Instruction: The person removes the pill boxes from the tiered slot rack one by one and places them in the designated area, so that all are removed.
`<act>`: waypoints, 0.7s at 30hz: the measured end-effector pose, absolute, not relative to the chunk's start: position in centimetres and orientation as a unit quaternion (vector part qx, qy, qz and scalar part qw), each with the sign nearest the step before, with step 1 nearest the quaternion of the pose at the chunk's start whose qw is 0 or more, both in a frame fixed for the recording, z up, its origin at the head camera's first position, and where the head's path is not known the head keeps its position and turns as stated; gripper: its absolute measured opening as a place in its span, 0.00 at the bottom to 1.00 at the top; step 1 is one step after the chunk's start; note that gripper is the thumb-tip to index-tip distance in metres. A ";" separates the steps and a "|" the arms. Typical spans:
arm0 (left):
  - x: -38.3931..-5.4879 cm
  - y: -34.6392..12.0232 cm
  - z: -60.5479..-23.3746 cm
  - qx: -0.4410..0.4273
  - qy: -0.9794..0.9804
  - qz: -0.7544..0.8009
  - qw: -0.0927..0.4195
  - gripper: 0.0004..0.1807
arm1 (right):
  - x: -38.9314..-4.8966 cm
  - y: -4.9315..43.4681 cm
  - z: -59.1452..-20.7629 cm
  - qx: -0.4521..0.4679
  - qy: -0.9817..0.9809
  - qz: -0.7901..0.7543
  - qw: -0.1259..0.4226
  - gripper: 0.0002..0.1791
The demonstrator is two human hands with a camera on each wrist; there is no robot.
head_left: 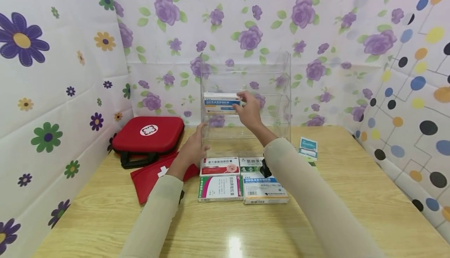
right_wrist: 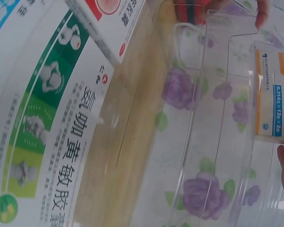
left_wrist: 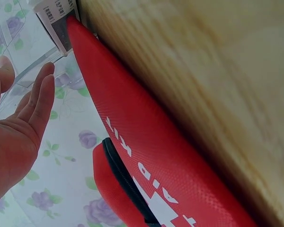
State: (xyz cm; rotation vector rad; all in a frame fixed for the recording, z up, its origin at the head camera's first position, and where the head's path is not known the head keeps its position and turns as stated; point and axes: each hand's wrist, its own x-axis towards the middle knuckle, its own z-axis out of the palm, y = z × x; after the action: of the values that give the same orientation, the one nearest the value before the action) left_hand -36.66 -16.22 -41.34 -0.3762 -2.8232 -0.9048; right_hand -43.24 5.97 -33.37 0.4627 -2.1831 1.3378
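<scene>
A clear acrylic rack (head_left: pixel 246 135) with several tiers stands at the back of the table. On its middle tier, at the left end, is a white, blue and orange medicine box (head_left: pixel 219 107), also seen in the right wrist view as a box (right_wrist: pixel 270 94). My right hand (head_left: pixel 249 110) holds its right end between thumb and fingers. My left hand (head_left: pixel 191 148) is at the rack's lower left side, its fingers fairly straight; the left wrist view shows the hand (left_wrist: pixel 19 127) beside the clear edge, and whether it touches is unclear.
In front of the rack lie a red-and-white box (head_left: pixel 219 167), a green-and-white box (head_left: pixel 249 164), a magenta-and-green box (head_left: pixel 220 187) and a blue-and-white box (head_left: pixel 263 189). A red case (head_left: pixel 147 135) and red pouch (head_left: pixel 144 183) lie left; a teal packet (head_left: pixel 308 147) lies right.
</scene>
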 end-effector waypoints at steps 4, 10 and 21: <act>-36.6 -16.3 -41.3 -0.129 -0.941 -0.302 0.080 0.48 | -43.5 5.6 -33.6 0.164 -0.793 0.520 0.272 0.18; -36.6 -16.3 -41.2 -0.133 -0.941 -0.301 0.085 0.48 | -43.7 6.2 -33.4 0.157 -0.791 0.519 0.283 0.18; -36.7 -16.3 -41.3 -0.132 -0.941 -0.300 0.086 0.49 | -43.6 7.5 -32.8 0.173 -0.771 0.515 0.334 0.16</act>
State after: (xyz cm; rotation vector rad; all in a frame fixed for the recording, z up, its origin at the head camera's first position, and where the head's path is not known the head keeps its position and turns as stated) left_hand -36.67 -16.34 -41.29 -0.3932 -2.8037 -0.8934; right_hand -43.55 7.50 -32.75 0.4512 -2.0122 1.3437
